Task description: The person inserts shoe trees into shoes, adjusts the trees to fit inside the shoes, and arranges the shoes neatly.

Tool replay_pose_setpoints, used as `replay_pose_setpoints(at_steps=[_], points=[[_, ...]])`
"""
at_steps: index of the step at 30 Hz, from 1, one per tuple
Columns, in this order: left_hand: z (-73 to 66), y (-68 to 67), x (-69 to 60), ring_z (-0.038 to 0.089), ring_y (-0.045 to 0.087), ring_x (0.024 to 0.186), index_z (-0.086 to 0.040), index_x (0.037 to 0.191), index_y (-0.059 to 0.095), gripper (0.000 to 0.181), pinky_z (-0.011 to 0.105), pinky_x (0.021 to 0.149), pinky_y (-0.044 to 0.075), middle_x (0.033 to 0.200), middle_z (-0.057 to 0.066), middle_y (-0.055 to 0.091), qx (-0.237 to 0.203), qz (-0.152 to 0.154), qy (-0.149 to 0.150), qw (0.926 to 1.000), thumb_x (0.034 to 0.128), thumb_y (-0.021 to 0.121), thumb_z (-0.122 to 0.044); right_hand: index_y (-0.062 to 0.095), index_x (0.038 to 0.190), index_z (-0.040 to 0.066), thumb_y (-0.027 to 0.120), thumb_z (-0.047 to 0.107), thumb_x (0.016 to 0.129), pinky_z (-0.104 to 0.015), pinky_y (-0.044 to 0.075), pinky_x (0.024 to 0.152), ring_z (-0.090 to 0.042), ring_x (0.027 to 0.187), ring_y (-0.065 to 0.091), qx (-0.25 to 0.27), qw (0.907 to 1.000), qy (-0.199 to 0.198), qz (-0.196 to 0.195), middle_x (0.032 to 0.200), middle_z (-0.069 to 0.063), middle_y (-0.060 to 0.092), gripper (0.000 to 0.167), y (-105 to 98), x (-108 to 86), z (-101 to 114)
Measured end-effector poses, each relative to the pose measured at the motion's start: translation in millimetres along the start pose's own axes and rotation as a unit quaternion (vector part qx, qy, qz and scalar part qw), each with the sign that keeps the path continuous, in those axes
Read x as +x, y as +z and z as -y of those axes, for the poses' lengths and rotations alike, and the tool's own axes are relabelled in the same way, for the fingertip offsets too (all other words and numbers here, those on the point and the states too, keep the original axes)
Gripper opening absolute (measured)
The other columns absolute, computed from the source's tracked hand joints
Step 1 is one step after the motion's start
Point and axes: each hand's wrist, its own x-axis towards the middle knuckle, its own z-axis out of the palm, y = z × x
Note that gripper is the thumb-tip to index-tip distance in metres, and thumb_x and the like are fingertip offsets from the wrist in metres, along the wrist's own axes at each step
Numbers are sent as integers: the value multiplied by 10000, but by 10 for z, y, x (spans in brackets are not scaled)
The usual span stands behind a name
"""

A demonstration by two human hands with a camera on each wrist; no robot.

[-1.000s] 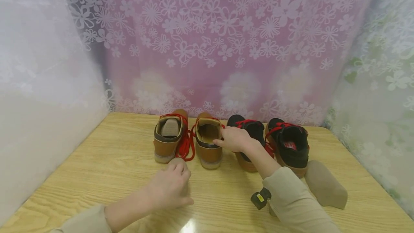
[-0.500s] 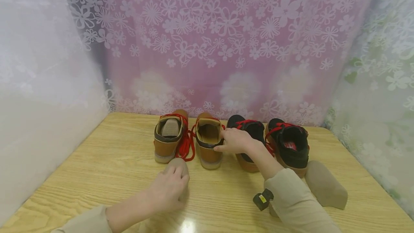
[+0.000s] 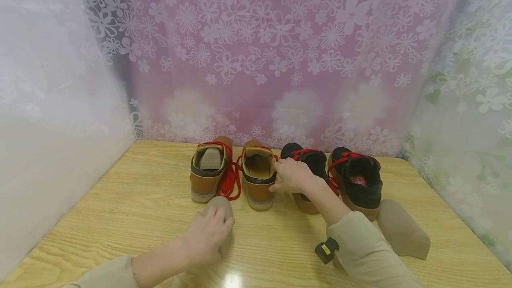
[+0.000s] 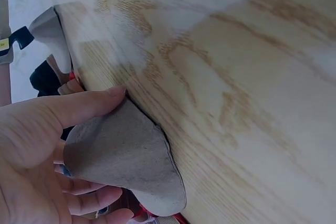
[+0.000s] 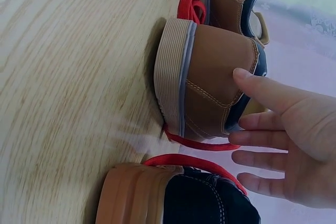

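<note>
My left hand (image 3: 206, 237) grips a grey-beige shoe insert (image 3: 225, 206) just in front of the brown shoes; in the left wrist view the thumb lies on the edge of the insert (image 4: 123, 148) and the fingers are under it. My right hand (image 3: 295, 176) is at the right side of the second brown shoe (image 3: 259, 190), its thumb by the heel collar of that shoe (image 5: 215, 72) in the right wrist view, the fingers nearly straight. Another insert (image 3: 210, 158) sits inside the leftmost brown shoe (image 3: 205, 184), whose red laces (image 3: 229, 181) hang on its right.
Two black shoes with red laces stand to the right, one (image 3: 308, 206) partly behind my right hand, the other (image 3: 362, 186) farther right. A loose insert (image 3: 403, 230) lies beside them on the wooden table (image 3: 120, 203). Another pale object is partly hidden by my right sleeve.
My left hand has shifted slightly left, and its thumb has drawn in against the insert. The right hand has moved slightly right, its thumb now at the shoe's edge.
</note>
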Motion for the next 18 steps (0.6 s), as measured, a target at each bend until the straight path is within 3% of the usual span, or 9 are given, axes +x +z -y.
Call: replay_pose_setpoints(at_steps=[8, 18], points=[[-4, 12, 0, 220, 436, 722, -95, 827, 502, 422, 360, 487, 434, 771, 41, 397, 311, -49, 45, 9995, 593, 803, -277, 617, 1106, 87, 730, 400, 773, -400, 482, 770, -254, 998, 550, 29, 9999, -151, -16, 1040, -43, 580, 472, 0, -10, -29], [1, -16, 12, 183, 417, 654, -108, 869, 532, 475, 313, 484, 407, 779, 27, 408, 483, 217, 137, 9985, 549, 845, -268, 620, 1029, 90, 718, 383, 785, -376, 481, 743, -234, 936, 550, -88, 9995, -287, -126, 949, -20, 566, 394, 36, 9, -50]])
